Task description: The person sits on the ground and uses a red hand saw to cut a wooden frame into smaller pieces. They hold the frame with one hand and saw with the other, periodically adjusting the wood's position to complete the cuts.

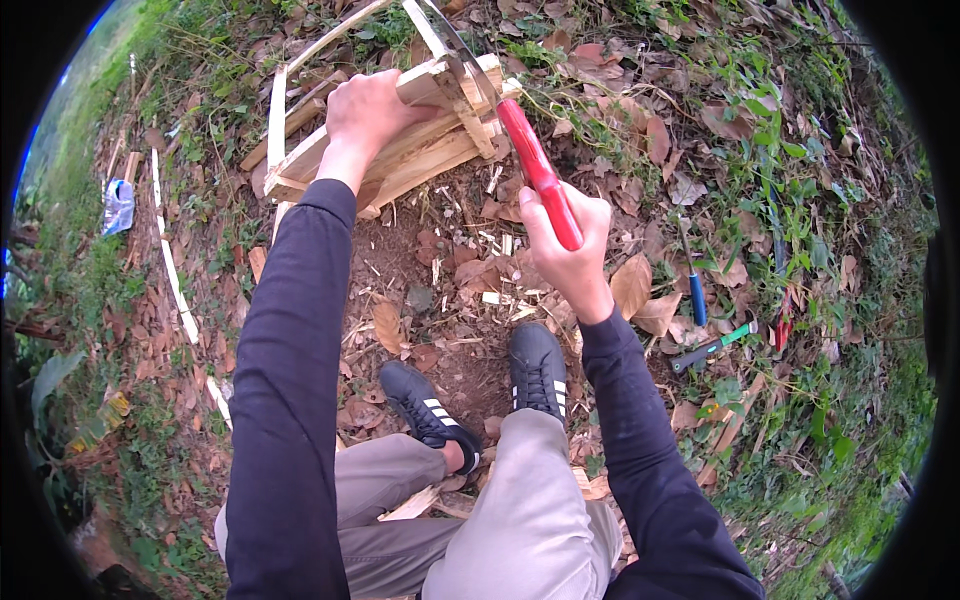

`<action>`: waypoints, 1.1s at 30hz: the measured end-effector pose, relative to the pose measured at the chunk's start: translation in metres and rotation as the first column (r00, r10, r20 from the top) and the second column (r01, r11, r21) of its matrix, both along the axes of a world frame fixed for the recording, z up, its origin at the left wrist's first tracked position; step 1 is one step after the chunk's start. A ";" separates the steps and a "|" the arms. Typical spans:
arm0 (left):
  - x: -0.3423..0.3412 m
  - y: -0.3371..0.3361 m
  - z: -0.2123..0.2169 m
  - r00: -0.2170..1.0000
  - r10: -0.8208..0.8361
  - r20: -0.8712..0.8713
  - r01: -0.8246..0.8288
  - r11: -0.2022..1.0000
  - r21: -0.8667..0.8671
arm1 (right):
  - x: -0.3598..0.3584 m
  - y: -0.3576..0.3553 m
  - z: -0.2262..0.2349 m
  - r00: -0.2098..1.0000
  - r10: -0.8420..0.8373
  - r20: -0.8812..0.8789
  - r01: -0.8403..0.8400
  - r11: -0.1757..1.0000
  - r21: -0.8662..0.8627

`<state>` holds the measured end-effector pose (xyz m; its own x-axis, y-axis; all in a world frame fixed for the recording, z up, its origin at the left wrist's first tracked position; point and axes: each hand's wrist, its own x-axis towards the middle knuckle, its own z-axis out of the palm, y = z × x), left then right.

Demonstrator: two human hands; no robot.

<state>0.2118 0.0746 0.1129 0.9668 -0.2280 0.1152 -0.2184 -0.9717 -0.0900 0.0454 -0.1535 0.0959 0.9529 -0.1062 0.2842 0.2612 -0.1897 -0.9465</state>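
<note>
A pale wooden frame (pixel 430 160) of planks and thin sticks stands tilted on the ground ahead of me. My left hand (pixel 367 115) is closed over its upper plank, with the fingers hidden behind the wood. In my right hand (pixel 572 240) is a saw with a long red handle (pixel 540 165), gripped near the handle's lower end. Its narrow dark blade (pixel 468 58) lies against the frame's right end, beside a short wooden crosspiece (pixel 468 108). The teeth are too small to make out.
On the right lie a blue-handled tool (pixel 698 300), a green and black hand tool (pixel 715 348) and another red-handled tool (pixel 783 325). Wood chips (pixel 490 298) litter the soil before my shoes (pixel 537 370). Leftward are a long pale stick (pixel 175 275) and a crumpled plastic bag (pixel 118 207).
</note>
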 end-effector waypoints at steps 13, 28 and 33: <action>-0.008 -0.003 0.004 1.000 0.004 -0.002 -0.004 1.000 -0.008 | 0.024 0.009 -0.001 1.000 0.007 0.008 -0.006 0.999 -0.031; -0.004 -0.007 -0.002 0.999 -0.003 0.051 0.005 0.999 -0.043 | 0.028 0.014 -0.019 1.000 0.000 -0.031 0.002 0.999 0.054; 0.008 -0.008 -0.002 1.000 0.004 -0.017 -0.006 0.995 -0.099 | -0.072 -0.008 -0.008 0.993 -0.041 -0.111 0.044 0.999 0.029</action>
<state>0.2203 0.0668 0.1112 0.9699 -0.2113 0.1208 -0.2141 -0.9768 0.0108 -0.0263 -0.1611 0.0883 0.9726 -0.1543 0.1738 0.1474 -0.1685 -0.9746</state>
